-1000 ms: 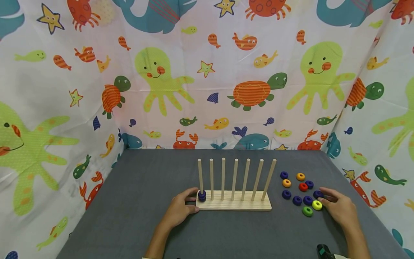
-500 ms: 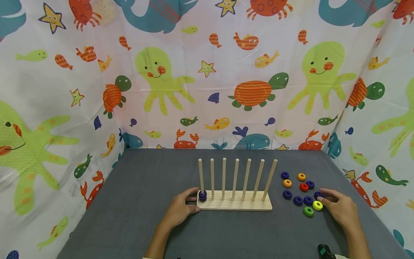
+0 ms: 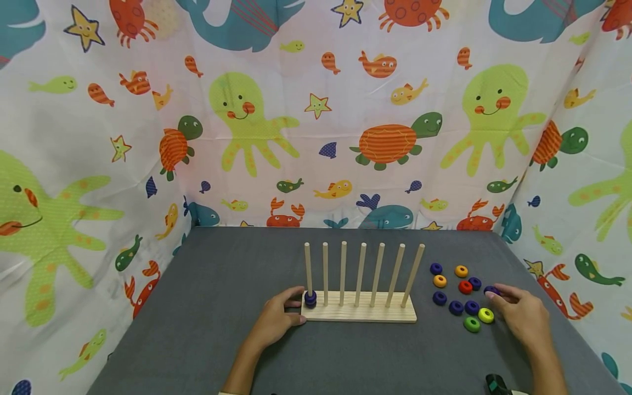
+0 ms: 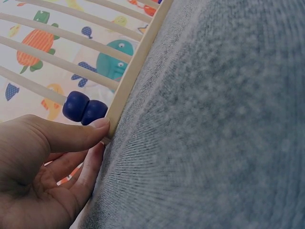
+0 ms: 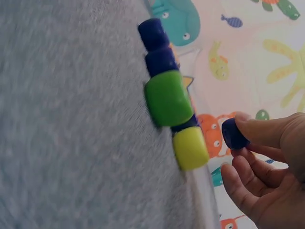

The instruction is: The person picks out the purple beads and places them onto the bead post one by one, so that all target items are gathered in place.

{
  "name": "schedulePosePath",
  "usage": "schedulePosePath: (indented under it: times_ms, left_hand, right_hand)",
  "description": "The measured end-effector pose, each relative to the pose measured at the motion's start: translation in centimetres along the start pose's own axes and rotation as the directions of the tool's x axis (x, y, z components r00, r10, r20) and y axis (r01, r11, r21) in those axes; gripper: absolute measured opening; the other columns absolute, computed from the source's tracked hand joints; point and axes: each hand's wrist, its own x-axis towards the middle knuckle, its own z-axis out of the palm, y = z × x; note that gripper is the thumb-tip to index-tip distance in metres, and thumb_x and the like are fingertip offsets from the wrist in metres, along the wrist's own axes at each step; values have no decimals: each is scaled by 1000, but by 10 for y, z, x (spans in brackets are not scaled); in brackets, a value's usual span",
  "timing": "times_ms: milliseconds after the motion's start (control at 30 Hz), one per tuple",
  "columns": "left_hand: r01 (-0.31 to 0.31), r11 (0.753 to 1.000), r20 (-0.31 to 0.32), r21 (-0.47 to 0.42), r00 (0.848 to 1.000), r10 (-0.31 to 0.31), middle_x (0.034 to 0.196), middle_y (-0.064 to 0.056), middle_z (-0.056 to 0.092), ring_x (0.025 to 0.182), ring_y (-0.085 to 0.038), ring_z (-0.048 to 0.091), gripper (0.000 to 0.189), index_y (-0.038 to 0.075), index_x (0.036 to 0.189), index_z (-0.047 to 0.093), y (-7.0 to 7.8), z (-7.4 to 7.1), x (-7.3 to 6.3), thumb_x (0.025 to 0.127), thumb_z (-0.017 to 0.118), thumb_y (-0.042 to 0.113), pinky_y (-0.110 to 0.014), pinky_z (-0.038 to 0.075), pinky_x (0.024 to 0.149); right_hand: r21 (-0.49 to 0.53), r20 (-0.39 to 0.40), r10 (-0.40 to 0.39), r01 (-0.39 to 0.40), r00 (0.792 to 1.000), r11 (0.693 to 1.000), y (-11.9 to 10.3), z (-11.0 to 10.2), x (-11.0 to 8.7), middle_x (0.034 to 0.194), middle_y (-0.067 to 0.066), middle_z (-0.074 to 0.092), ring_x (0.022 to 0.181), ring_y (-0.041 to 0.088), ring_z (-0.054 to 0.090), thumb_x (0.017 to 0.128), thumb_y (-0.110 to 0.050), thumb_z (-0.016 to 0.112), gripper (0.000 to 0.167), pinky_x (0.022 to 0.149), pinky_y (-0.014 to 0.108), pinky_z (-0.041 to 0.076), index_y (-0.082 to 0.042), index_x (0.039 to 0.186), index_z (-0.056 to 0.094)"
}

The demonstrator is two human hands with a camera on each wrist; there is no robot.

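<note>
Now right grip point(image 3: 524, 314) pinches blue ring point(image 5: 233, 135), raised off table point(image 3: 370, 356); left grip point(image 3: 272, 319) still holds pegboard point(image 3: 357, 314).

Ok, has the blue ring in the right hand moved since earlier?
Yes: in the head view, the held blue ring has shifted upward, away from the yellow ring.

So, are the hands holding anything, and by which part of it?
Yes: the right hand pinches a dark blue bead by its outer edge, and the left hand grips the wooden base by its left end.
</note>
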Motion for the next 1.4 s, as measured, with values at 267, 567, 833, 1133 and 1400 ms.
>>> schedulePosePath:
  times_ms: [267,567,833,1133,1400]
  left_hand:
    - [-2,1000,3,-9,1000,2,146,-16,63,124,-32,67,67,5,150,59,-1,1,1,86,81,1,-45,58,97]
    - [-5,1000,0,-15,1000,5,145,-18,64,124,-34,67,67,4,149,59,-1,0,0,86,81,-1,-50,57,99]
    - [2,1000,4,-16,1000,-2,146,-16,63,125,-32,67,67,6,150,58,-1,1,1,87,81,0,-49,57,100]
    - [1,1000,0,-14,1000,-1,146,-17,63,125,-34,67,67,5,149,59,1,1,0,86,81,-1,-48,57,99]
    - [-6,1000,0,-15,1000,6,147,-18,63,125,-35,67,68,5,149,59,0,0,-2,86,82,-1,-48,57,99]
  right_hand:
    - [18,-69,-78,79,995,997,-24,-3,-9,119,30,68,105,41,59,104,-39,69,53,78,46,41,4,135,65]
    - [50,-140,-209,217,968,975,-56,-9,-23,122,29,67,111,45,62,104,-36,70,51,82,32,53,1,139,65]
    - [88,-237,-309,337,921,937,-89,-16,-31,119,18,70,97,-17,45,101,-37,74,46,74,-2,37,-6,135,71]
    - [159,-294,-371,428,881,890,-131,-21,-43,119,11,70,91,-17,52,100,-31,76,43,73,1,44,-11,137,71]
    - [186,-319,-468,538,824,822,-162,-20,-51,122,11,71,100,-14,53,98,-21,78,43,82,0,43,-10,139,71]
